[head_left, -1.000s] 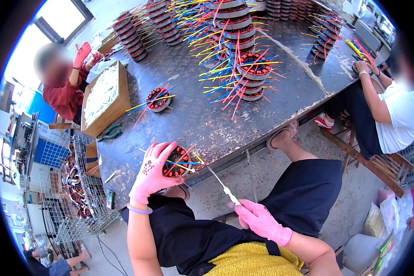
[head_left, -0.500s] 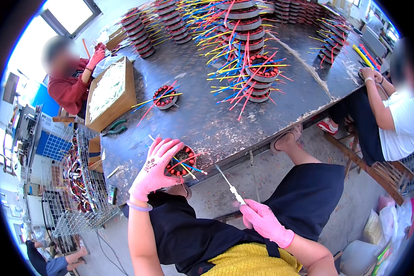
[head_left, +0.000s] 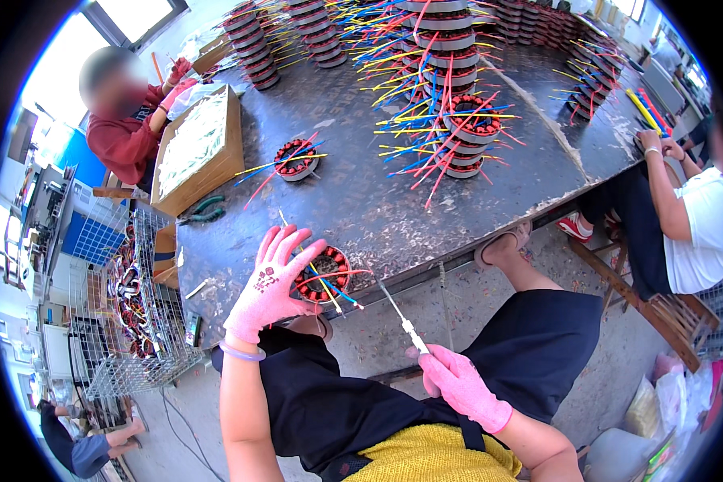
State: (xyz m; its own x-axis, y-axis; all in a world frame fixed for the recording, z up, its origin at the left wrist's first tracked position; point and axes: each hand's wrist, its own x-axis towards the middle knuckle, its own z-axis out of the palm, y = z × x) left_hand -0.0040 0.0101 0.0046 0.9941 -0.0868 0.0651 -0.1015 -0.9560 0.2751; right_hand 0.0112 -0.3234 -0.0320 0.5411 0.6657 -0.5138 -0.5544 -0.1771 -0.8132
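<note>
At the near edge of the table, a wire-wound motor stator (head_left: 342, 270) with a dark core, red windings and red, blue, yellow and white leads is held in my left hand (head_left: 267, 283). This pink-gloved hand grips its left side, fingers over the top and thumb near the front edge. My right hand (head_left: 466, 386), also gloved in pink, closes around the white handle of a thin metal-shafted tool (head_left: 410, 328). The shaft points up and left toward the stator's leads; its tip looks close to the red lead, and I cannot tell whether they touch.
Another stator (head_left: 296, 164) lies farther back on the dark table (head_left: 361, 193). Tall stator stacks (head_left: 463, 157) stand behind it. Green-handled pliers (head_left: 206, 210) rest beside a carton (head_left: 209, 178) of pale pieces. A wire basket (head_left: 146, 377) is at left. Co-workers sit left and right.
The view has shifted slightly. My left hand's fingers are more spread over the stator, and the tool's tip is nearer the red lead. At left, the co-worker's hands have moved.
</note>
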